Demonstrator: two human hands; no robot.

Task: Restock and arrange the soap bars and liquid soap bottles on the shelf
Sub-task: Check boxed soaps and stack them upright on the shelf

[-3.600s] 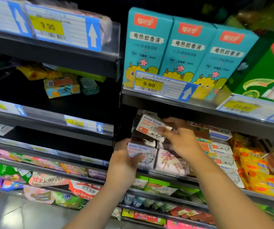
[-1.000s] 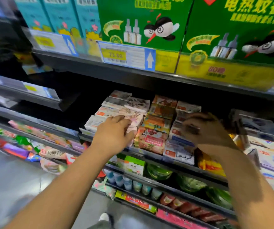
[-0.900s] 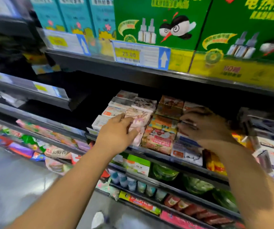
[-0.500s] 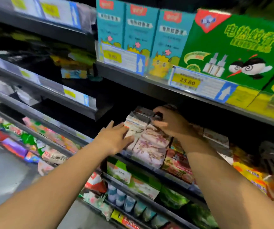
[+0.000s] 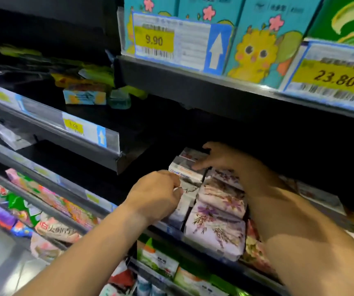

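Soap box (image 5: 185, 175), the one lettered "Goat Soap", sits on top of a short stack at the left end of the shelf (image 5: 167, 229), its long axis running across the shelf front and its label facing up and outward. A rear box (image 5: 191, 156) of the same kind lies just behind it. The left hand (image 5: 155, 196) is nearer, just below and left of the soap box, fingers curled in against its near edge; whether they pinch it or only press cannot be made out. The right hand (image 5: 216, 160) reaches in over the floral bars (image 5: 218, 229) beside the stack, released, fingers laid flat on the rear box. Squaring the stack probably means pushing straight back along the column. Above hangs a 9.90 tag (image 5: 154, 40).
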